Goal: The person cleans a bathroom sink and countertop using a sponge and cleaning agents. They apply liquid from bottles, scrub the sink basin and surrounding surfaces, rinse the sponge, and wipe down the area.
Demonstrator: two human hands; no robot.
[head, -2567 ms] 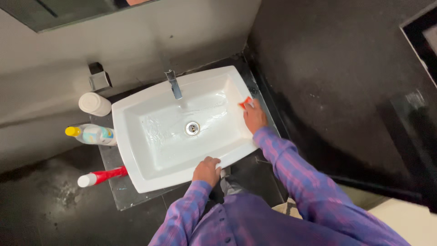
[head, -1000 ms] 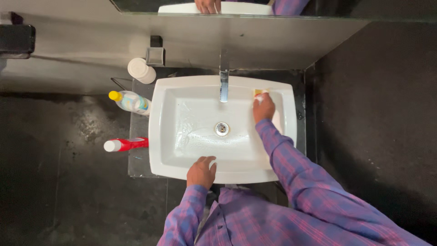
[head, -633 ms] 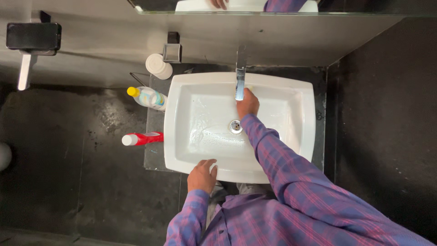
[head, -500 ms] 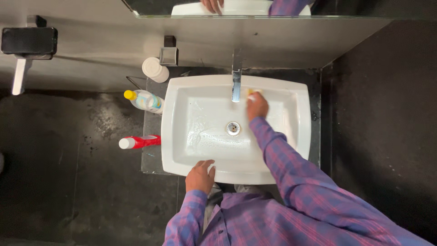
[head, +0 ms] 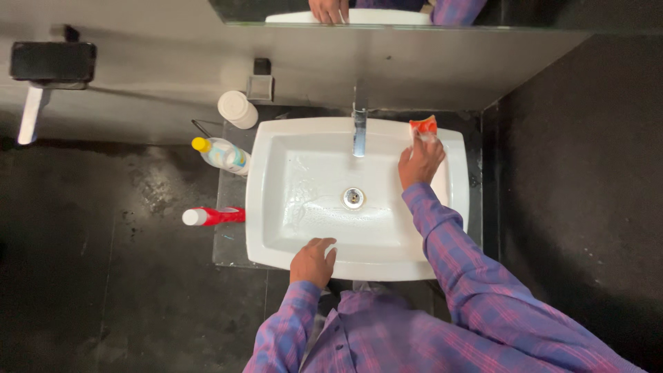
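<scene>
The orange sponge sits at the back rim of the white sink, right under the fingertips of the right hand. The right hand presses down on it, with the fingers closed over its near edge, so only the far part of the sponge shows. The left hand is well apart from it, at the front rim of the sink (the side closest to the person). Its fingers curl over that rim and grip it.

Between the two hands is the round metal drain. The silver tap sticks out over the bowl, just to the left of the right hand.

Far off to the left of the left hand, past the sink, lies a red bottle with a white cap. Beyond it lies a clear bottle with a yellow cap, and then a white round tub near the wall.
</scene>
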